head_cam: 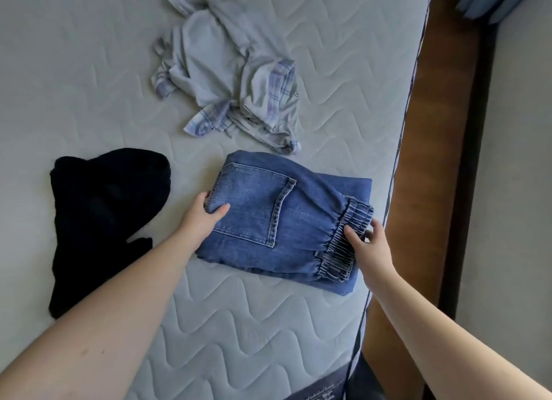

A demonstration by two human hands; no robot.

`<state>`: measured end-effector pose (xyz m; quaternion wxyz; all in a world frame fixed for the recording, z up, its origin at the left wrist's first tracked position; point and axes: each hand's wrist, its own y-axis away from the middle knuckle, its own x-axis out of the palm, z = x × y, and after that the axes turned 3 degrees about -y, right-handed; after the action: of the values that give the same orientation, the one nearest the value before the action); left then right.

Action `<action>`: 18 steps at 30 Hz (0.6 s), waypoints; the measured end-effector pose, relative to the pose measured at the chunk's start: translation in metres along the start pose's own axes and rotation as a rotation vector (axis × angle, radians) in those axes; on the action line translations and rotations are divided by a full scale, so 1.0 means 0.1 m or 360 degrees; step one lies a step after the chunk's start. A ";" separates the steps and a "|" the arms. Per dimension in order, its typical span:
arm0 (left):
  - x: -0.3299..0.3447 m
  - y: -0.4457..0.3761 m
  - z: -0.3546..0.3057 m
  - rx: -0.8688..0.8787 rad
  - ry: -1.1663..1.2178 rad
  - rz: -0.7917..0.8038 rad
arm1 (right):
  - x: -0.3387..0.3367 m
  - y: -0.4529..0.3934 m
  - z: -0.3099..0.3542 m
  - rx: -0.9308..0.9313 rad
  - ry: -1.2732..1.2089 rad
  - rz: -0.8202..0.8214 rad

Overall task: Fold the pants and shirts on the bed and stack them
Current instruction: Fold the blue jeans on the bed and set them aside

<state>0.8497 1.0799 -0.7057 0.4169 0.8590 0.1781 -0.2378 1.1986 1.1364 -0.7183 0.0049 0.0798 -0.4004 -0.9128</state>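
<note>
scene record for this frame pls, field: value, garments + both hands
surface: quilted mattress
jeans: folded blue jeans near the mattress's right edge, back pocket up
left hand: left hand grips the jeans' left edge
right hand: right hand pinches the elastic waistband
shirt: pale plaid shirt, crumpled, unfolded, beyond the jeans
dark garment: black garment, left of the jeans, unfolded
stack: none yet

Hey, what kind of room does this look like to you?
Most likely a bedroom: a bare quilted mattress on a wooden bed frame, with folded jeans and a crumpled plaid shirt lying on it.
</note>
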 end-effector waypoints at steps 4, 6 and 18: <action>0.04 0.08 0.21 -0.0135 0.0113 0.0115 | 0.05 0.14 -0.11 -0.0029 0.0338 -0.0034; 0.02 0.15 0.31 -0.0105 0.0166 0.0246 | 0.11 0.26 -0.18 -0.0077 0.0424 0.0013; 0.14 0.24 0.54 0.0161 -0.0386 0.0076 | 0.17 0.30 -0.34 -0.0152 0.0784 -0.0074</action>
<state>0.8591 1.0236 -0.7271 0.3970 0.8479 0.0935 -0.3386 1.1849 1.0900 -0.7217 0.0850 0.3087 -0.3416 -0.8836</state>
